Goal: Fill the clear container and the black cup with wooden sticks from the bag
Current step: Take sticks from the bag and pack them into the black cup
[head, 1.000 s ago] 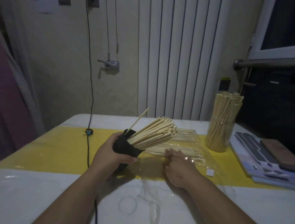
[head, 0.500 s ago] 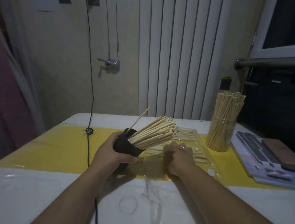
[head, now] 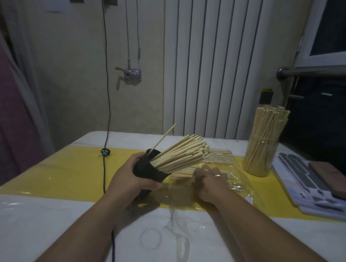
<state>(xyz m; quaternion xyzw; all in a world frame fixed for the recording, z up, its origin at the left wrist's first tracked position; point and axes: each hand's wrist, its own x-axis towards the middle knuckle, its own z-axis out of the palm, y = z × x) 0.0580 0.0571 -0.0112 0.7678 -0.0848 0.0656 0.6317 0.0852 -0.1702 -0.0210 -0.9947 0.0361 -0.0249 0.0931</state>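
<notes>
My left hand grips the black cup, tilted to the right above the table, with a thick bundle of wooden sticks fanning out of its mouth and one thin stick poking higher. My right hand is inside the clear plastic bag lying flat on the yellow strip, fingers curled over the sticks left in it; I cannot see whether it holds any. The clear container stands upright at the right, packed with sticks.
A black cable runs down the wall and across the table left of the cup. A stack of flat cards and a brown case lies at the right edge. A clear loop handle lies on the white table near me.
My right hand has pushed forward into the bag and its fingers have curled over the sticks there. The left hand and the tilted cup have stayed in place.
</notes>
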